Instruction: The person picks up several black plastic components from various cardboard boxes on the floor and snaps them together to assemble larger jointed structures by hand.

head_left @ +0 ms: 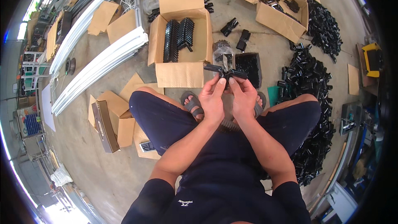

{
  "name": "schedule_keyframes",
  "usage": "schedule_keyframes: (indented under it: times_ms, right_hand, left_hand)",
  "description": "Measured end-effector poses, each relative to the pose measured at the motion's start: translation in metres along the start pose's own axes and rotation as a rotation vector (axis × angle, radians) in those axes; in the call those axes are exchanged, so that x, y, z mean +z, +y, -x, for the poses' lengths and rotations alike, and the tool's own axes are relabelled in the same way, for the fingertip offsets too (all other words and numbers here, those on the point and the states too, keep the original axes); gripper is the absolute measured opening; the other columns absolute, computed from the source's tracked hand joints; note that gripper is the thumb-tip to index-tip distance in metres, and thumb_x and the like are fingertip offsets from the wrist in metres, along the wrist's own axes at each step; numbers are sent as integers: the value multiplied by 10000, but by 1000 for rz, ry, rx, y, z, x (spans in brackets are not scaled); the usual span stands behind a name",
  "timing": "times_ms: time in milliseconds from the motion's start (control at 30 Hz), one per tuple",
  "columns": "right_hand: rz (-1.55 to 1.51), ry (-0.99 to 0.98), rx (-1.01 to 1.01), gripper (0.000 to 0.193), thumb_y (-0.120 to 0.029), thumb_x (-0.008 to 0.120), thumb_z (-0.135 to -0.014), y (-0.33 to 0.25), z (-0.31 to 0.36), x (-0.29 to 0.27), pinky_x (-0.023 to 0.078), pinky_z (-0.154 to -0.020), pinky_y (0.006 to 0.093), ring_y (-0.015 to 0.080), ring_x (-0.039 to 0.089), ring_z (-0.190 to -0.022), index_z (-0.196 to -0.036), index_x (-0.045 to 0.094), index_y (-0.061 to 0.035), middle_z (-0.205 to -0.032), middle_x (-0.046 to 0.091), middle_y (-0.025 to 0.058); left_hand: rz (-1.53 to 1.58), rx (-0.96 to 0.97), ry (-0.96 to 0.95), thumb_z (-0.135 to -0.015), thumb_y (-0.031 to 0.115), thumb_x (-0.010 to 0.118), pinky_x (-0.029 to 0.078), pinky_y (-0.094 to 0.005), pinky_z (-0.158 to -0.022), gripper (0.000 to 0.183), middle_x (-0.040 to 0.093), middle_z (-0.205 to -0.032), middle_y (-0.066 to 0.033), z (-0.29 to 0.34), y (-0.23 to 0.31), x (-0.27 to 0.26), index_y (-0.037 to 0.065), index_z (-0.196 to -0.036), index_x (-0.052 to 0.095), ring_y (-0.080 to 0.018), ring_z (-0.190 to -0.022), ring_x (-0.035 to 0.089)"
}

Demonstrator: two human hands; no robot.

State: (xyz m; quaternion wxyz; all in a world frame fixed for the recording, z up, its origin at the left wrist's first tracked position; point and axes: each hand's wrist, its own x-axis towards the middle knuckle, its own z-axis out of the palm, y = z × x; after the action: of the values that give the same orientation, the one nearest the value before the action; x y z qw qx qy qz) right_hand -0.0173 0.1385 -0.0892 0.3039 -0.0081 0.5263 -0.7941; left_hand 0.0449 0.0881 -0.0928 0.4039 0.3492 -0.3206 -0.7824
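Observation:
Both hands meet in front of my knees on one black jointed fitting (238, 74), whose two arms spread left and right. My left hand (212, 98) pinches its left side, thumb on top. On the other side my right hand (244, 98) grips it the same way, the thumbs almost touching. Its exact kind is too small to tell. Just beyond lie a clear plastic bag (224, 49) and a shallow black tray (258, 79) of small dark pieces. An open cardboard box (180, 74) ahead holds neat rows of similar black fittings (171, 43).
A large heap of black fittings (306, 74) spreads along my right side. Another open box (278, 23) stands far right, partly filled. Long white metal profiles (103, 66) lie to the left, near loose cardboard (114, 103) and a phone (147, 146). Two fittings (243, 40) rest on the floor.

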Motion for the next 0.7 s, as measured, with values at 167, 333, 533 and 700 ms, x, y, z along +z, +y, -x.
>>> schedule_keyframes:
  times_ms: [167, 333, 533, 700]
  right_hand:
    - [-32, -31, 25, 130, -35, 661, -952, -1, -2, -4, 579, -601, 260, 108, 657, -797, -1074, 689, -3, -981, 710, 52]
    - [-4, -44, 27, 112, -47, 644, -966, -4, -2, -2, 574, -565, 256, 102, 653, -780, -1069, 670, -10, -962, 705, 46]
    - [-32, -35, 29, 120, -33, 631, -968, -6, 2, 0, 572, -587, 244, 94, 654, -793, -1082, 663, -15, -975, 708, 41]
    - [-67, -58, 10, 133, -16, 637, -960, -4, 2, -2, 578, -699, 277, 119, 658, -855, -1091, 659, -14, -1007, 706, 51]
  left_hand:
    - [3, -6, -9, -960, 13, 652, 513, -257, -886, 255, 702, -1118, -82, 2, 1, 1, -15, -1213, 649, -111, -988, 646]
    - [34, -12, -5, -947, 51, 690, 518, -258, -851, 290, 705, -1107, -75, 2, -1, -1, -29, -1222, 647, -107, -978, 646]
    - [32, -27, -19, -953, 27, 672, 519, -244, -826, 257, 712, -1094, -65, 5, 4, 2, -11, -1207, 659, -95, -947, 647]
    - [34, -14, -23, -945, 26, 681, 527, -245, -829, 261, 715, -1090, -74, 3, 2, 3, -21, -1201, 659, -96, -948, 652]
